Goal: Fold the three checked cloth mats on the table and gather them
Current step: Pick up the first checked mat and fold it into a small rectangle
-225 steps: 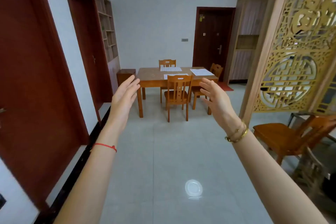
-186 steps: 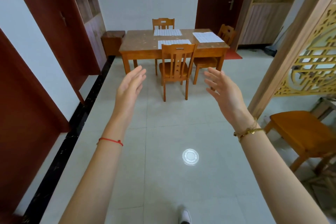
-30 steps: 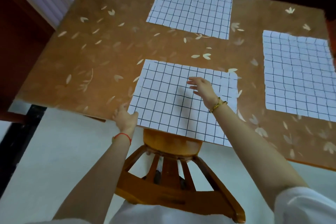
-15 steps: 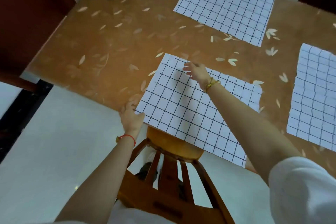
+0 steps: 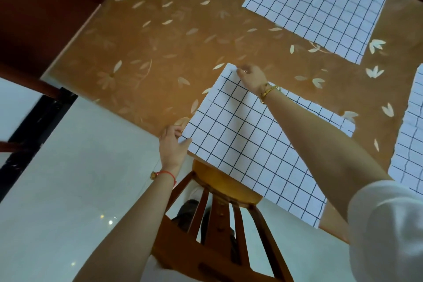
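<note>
Three white cloth mats with a black check lie flat on the brown, leaf-patterned table (image 5: 160, 57). The near mat (image 5: 240, 142) hangs slightly over the table's front edge. My left hand (image 5: 174, 144) pinches its near left corner. My right hand (image 5: 251, 76) reaches across it and grips its far left corner. A second mat (image 5: 318, 7) lies at the far side, and a third mat (image 5: 412, 135) shows partly at the right edge of the view.
A wooden chair (image 5: 217, 224) is pushed in under the table right below the near mat, its back between my arms. Pale floor tiles (image 5: 68, 190) lie to the left. A dark red door (image 5: 34, 18) stands at the far left.
My right hand has slid from the middle of the near mat to its far left corner and closed on it. My left hand stays on the near left corner.
</note>
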